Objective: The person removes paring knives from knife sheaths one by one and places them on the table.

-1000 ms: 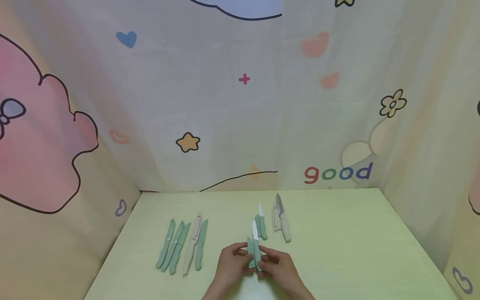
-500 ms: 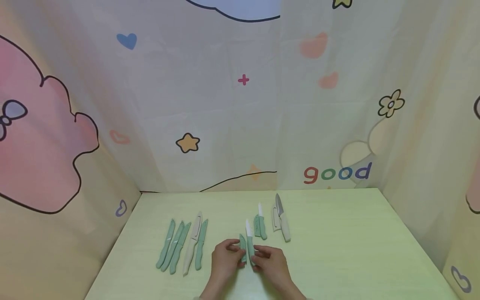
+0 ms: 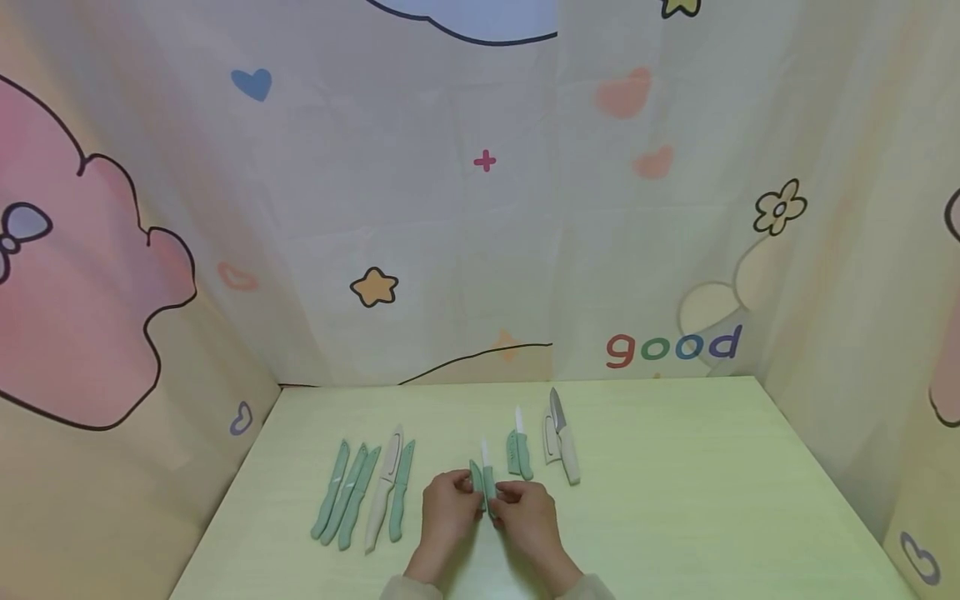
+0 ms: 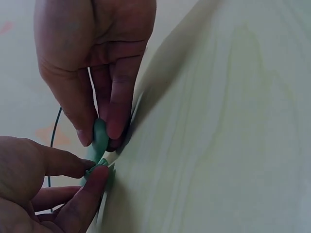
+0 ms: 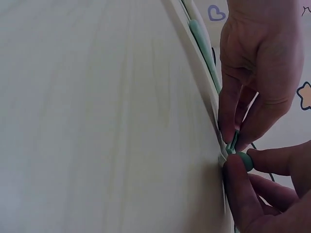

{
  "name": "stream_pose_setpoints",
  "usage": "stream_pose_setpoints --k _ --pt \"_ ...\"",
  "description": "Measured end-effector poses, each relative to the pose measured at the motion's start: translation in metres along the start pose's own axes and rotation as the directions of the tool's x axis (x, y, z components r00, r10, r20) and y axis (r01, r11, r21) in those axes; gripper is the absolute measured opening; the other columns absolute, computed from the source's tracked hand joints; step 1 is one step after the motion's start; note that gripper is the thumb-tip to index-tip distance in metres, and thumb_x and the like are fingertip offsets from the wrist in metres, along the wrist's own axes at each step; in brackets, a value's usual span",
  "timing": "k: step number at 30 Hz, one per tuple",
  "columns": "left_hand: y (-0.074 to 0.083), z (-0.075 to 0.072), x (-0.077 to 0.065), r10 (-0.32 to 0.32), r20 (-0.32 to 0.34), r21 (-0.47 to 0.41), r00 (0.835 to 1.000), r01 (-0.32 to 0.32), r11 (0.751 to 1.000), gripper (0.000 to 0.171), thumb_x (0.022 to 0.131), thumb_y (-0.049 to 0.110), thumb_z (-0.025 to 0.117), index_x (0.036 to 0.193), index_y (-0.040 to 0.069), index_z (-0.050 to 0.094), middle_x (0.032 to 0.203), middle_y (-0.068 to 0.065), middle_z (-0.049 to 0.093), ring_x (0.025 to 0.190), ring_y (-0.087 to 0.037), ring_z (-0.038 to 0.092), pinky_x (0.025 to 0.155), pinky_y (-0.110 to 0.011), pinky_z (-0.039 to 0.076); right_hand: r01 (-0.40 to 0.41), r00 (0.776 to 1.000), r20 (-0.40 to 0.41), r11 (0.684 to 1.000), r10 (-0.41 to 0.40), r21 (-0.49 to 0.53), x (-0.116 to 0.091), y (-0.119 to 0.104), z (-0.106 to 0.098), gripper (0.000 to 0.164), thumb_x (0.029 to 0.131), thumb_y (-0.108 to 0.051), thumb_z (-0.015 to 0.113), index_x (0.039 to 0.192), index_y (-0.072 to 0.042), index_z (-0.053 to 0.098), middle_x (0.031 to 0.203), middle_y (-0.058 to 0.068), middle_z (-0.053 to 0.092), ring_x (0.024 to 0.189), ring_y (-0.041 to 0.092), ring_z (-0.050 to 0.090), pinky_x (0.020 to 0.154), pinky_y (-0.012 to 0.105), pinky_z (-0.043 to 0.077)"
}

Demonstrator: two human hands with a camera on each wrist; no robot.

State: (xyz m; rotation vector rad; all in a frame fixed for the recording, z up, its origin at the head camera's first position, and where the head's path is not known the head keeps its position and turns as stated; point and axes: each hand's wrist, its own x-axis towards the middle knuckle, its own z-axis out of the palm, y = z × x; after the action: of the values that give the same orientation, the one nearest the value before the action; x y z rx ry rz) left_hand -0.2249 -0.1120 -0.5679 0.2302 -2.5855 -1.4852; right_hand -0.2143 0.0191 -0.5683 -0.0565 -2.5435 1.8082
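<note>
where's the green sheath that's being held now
In the head view, the green sheath is below centre, in the left hand, left of the green knife in the right hand.

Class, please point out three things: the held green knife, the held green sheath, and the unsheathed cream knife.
Held green knife [image 3: 489, 478]: head view, on its handle.
Held green sheath [image 3: 476, 475]: head view, on its upper part.
Unsheathed cream knife [image 3: 568, 451]: head view, on its handle.

Dim wrist views, brighter head view, soft shadows on tabletop [image 3: 675, 483]
</note>
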Motion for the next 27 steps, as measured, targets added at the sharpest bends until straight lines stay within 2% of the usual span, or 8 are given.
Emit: stream_pose_setpoints --k 7,11,14,17,20,23,27 --pt "0.002 -0.001 0.006 0.018 -0.036 0.103 0.999 -0.014 0.995 0.034 0.069 -0.002 0.069 0.102 0.001 0.073 0.076 -0.004 0.063 0.069 -0.014 0.053 0.059 -0.029 0.051 0.060 0.996 -0.047 0.976 -0.071 -0.208 0.007 -0.007 0.006 0.022 0.076 -0.010 0.075 0.096 -0.001 0.074 0.075 0.003 0.071 0.066 0.011 0.060 0.060 0.034 0.055" --pt "0.002 0.000 0.010 0.047 -0.047 0.148 0.998 -0.040 0.988 0.022 0.068 -0.003 0.067 0.088 0.004 0.074 0.070 -0.003 0.057 0.065 -0.016 0.049 0.055 -0.030 0.046 0.089 0.992 -0.065 0.959 -0.111 -0.268 0.010 -0.010 0.009 0.020 0.076 -0.009 0.074 0.094 -0.002 0.075 0.073 0.001 0.070 0.066 0.012 0.059 0.058 0.034 0.055" --pt "0.002 0.000 0.013 0.087 -0.047 0.189 0.995 -0.077 0.979 0.012 0.068 -0.004 0.064 0.070 0.008 0.067 0.064 -0.001 0.049 0.060 -0.016 0.045 0.049 -0.029 0.040 0.117 0.988 -0.064 0.944 -0.143 -0.308 0.012 -0.011 0.012 0.017 0.076 -0.009 0.074 0.092 -0.003 0.076 0.070 0.000 0.069 0.062 0.010 0.058 0.055 0.033 0.053" --pt "0.003 -0.001 0.015 0.096 -0.047 0.226 0.994 -0.084 0.971 0.015 0.068 -0.004 0.063 0.063 0.009 0.060 0.061 0.000 0.044 0.056 -0.016 0.043 0.045 -0.027 0.035 0.122 0.988 -0.052 0.936 -0.148 -0.330 0.015 -0.013 0.015 0.015 0.077 -0.009 0.073 0.091 -0.005 0.077 0.064 -0.003 0.065 0.057 0.010 0.053 0.051 0.032 0.048" --pt "0.004 -0.002 0.017 0.067 -0.045 0.259 0.997 -0.053 0.964 0.012 0.070 -0.003 0.062 0.074 0.006 0.068 0.061 0.000 0.047 0.054 -0.017 0.045 0.042 -0.028 0.035 0.117 0.989 -0.041 0.932 -0.139 -0.343 0.017 -0.014 0.018 0.015 0.077 -0.007 0.071 0.090 -0.007 0.078 0.058 -0.005 0.059 0.052 0.009 0.049 0.046 0.029 0.043" --pt "0.002 -0.002 0.018 0.042 -0.048 0.292 0.998 -0.026 0.956 0.024 0.073 0.001 0.065 0.094 0.007 0.074 0.065 0.000 0.052 0.055 -0.017 0.047 0.042 -0.029 0.037 0.107 0.991 -0.038 0.929 -0.128 -0.353 0.019 -0.013 0.021 0.016 0.076 -0.006 0.070 0.089 -0.009 0.078 0.054 -0.007 0.053 0.049 0.010 0.045 0.043 0.028 0.038" --pt "-0.002 -0.001 0.018 0.061 -0.055 0.324 0.997 -0.040 0.945 0.021 0.077 0.007 0.069 0.097 0.010 0.075 0.071 -0.002 0.051 0.058 -0.018 0.046 0.044 -0.031 0.038 0.108 0.991 -0.030 0.924 -0.127 -0.367 0.020 -0.013 0.022 0.016 0.077 -0.006 0.070 0.091 -0.009 0.078 0.054 -0.006 0.054 0.048 0.010 0.046 0.042 0.027 0.038"
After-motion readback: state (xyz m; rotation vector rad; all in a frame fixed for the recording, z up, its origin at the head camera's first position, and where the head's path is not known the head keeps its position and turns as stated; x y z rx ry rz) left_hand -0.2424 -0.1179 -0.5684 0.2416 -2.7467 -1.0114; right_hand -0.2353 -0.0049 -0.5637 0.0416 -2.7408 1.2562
